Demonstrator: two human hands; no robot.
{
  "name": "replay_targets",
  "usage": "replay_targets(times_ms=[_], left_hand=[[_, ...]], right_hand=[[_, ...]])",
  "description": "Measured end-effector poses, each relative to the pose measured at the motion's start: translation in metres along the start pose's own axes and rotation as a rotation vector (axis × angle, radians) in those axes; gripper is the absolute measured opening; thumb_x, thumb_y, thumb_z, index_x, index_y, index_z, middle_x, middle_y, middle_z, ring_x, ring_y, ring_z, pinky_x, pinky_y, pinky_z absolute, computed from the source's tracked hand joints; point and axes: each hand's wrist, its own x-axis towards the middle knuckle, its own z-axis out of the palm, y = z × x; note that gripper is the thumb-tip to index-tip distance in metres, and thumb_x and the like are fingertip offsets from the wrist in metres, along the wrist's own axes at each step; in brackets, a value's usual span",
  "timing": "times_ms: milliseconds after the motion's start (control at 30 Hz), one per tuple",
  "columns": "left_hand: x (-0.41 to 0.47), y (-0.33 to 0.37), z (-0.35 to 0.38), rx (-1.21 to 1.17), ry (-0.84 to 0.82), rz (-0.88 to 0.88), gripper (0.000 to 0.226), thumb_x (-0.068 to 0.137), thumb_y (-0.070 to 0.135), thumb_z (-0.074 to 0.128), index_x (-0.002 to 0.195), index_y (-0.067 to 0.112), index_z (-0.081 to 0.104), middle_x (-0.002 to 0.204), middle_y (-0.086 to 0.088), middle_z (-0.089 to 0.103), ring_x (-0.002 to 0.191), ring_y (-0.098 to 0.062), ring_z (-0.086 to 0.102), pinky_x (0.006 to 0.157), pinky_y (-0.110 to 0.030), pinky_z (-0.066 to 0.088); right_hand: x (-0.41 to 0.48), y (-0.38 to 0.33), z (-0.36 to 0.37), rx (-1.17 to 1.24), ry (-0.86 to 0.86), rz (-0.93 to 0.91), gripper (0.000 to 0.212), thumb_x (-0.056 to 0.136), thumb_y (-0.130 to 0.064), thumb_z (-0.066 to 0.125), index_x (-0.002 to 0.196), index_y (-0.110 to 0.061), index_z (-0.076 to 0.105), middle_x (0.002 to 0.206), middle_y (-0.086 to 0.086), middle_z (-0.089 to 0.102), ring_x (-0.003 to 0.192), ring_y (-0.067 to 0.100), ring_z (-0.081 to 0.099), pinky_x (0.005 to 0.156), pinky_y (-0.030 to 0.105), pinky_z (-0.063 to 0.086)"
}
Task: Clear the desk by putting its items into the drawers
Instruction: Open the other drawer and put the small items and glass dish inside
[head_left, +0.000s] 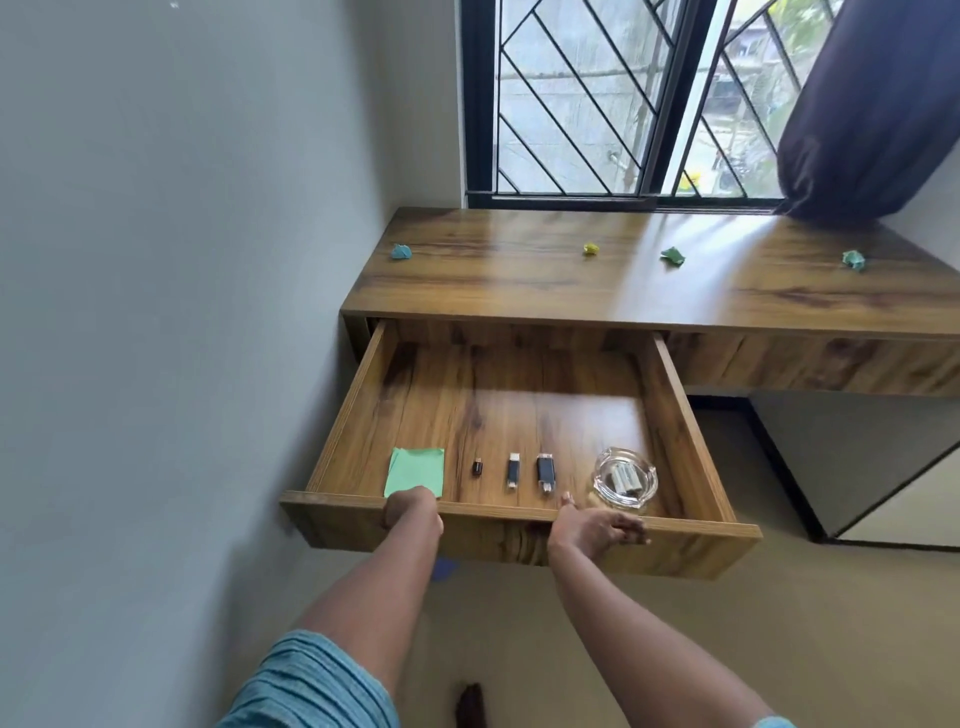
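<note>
hands, head view: left hand (413, 508) is curled over the front lip of the drawer (519, 410) towards its 7 o'clock corner, gripping it. right hand (597, 526) rests on the same lip towards 5 o'clock, fingers loose and pointing to 3 o'clock, holding nothing.
drawer: it stands wide open under the surface (571, 291). it looks a broad, stiff board box, best taken by the front lip with hands set apart so it runs straight, i judge.
inside the drawer: green paper (415, 470) touches the left hand at its 12 o'clock. then, in a row towards 3 o'clock, come a small black adapter (478, 466), a slim usb stick (513, 470) and a thicker usb stick (544, 472). a glass ashtray (625, 480) holding batteries (626, 477) is near the right hand at its 1 o'clock.
ashtray handling: likely heavy, hard and breakable, so a sharp shove of the drawer could slide it.
on the surface: blue paper ball (401, 251) at 11 o'clock, yellow paper ball (590, 249) at 12, green paper ball (672, 255) at 1, teal paper ball (854, 259) at 2. all lie well apart from both hands.
paper balls, handling: probably very light, soft and springy. a fingertip pinch round the whole ball should do, and they may roll if brushed.
</note>
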Motion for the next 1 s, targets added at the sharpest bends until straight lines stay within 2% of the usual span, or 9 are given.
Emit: replay_targets(times_ms=[167,267,400,533,633,733,900,967,1000], left_hand=[[0.014,0.008,0.02,0.083,0.007,0.135,0.046,0.092,0.027,0.058,0.126,-0.002,0.048,0.12,-0.018,0.06,0.103,-0.033,0.064,0.08,-0.034,0.056],[0.029,0.02,0.04,0.032,-0.033,0.163,0.044,0.09,0.029,0.059,0.123,0.001,0.051,0.115,-0.015,0.063,0.1,-0.03,0.066,0.069,-0.028,0.052],[0.049,0.043,0.071,-0.024,-0.039,0.187,0.044,0.089,0.029,0.061,0.121,0.001,0.052,0.114,-0.015,0.065,0.108,-0.034,0.064,0.088,-0.038,0.054],[0.072,0.071,0.105,0.005,-0.032,0.188,0.046,0.088,0.035,0.061,0.119,0.002,0.053,0.113,-0.015,0.065,0.102,-0.033,0.066,0.084,-0.037,0.056],[0.089,0.093,0.13,-0.006,-0.058,0.163,0.048,0.09,0.035,0.06,0.122,0.0,0.052,0.114,-0.015,0.064,0.102,-0.033,0.065,0.087,-0.039,0.055],[0.104,0.113,0.151,-0.04,-0.081,0.125,0.053,0.09,0.036,0.06,0.127,0.0,0.047,0.119,-0.017,0.063,0.105,-0.035,0.064,0.091,-0.041,0.053],[0.122,0.139,0.182,-0.06,-0.075,0.097,0.061,0.092,0.036,0.055,0.139,0.002,0.037,0.12,-0.013,0.063,0.106,-0.032,0.064,0.092,-0.038,0.053],[0.125,0.151,0.194,-0.102,-0.082,0.094,0.066,0.091,0.044,0.054,0.14,0.003,0.036,0.097,-0.008,0.065,0.083,-0.027,0.067,0.074,-0.032,0.052],[0.126,0.158,0.199,-0.126,-0.093,0.088,0.072,0.089,0.051,0.054,0.14,0.004,0.035,0.078,-0.002,0.057,0.066,-0.022,0.06,0.062,-0.028,0.048]], right_hand=[[0.027,-0.019,0.018,-0.018,-0.006,-0.028,0.097,0.09,-0.018,0.063,0.145,0.008,-0.013,0.155,0.025,-0.013,0.145,0.034,-0.001,0.112,0.037,0.032],[0.046,-0.038,0.03,-0.006,-0.031,-0.032,0.086,0.092,-0.014,0.059,0.147,0.007,-0.004,0.156,0.025,0.001,0.144,0.035,0.013,0.108,0.034,0.033],[0.08,-0.064,0.049,-0.018,-0.045,-0.02,0.069,0.094,-0.01,0.055,0.147,0.006,0.013,0.155,0.025,0.01,0.142,0.035,0.019,0.105,0.031,0.033],[0.115,-0.088,0.077,-0.069,-0.046,-0.042,0.051,0.094,-0.007,0.053,0.141,0.001,0.035,0.151,0.025,0.025,0.14,0.034,0.026,0.102,0.03,0.034],[0.139,-0.11,0.095,-0.087,-0.03,-0.013,0.051,0.094,-0.005,0.048,0.14,0.008,0.029,0.146,0.027,0.032,0.134,0.035,0.036,0.099,0.029,0.036],[0.158,-0.131,0.11,-0.04,-0.008,0.005,0.047,0.09,0.001,0.043,0.136,0.011,0.034,0.139,0.026,0.044,0.126,0.035,0.045,0.098,0.029,0.038],[0.184,-0.164,0.14,0.14,0.069,0.066,0.077,0.087,0.007,0.04,0.148,0.005,-0.007,0.154,0.026,0.013,0.137,0.035,0.033,0.106,0.032,0.036],[0.195,-0.176,0.15,0.221,0.071,0.112,0.077,0.088,0.008,0.039,0.148,0.002,-0.01,0.157,0.02,0.006,0.139,0.034,0.031,0.11,0.033,0.035],[0.199,-0.181,0.153,0.243,0.072,0.126,0.075,0.089,0.008,0.037,0.149,0.002,-0.009,0.157,0.02,0.005,0.14,0.033,0.03,0.112,0.034,0.033]])
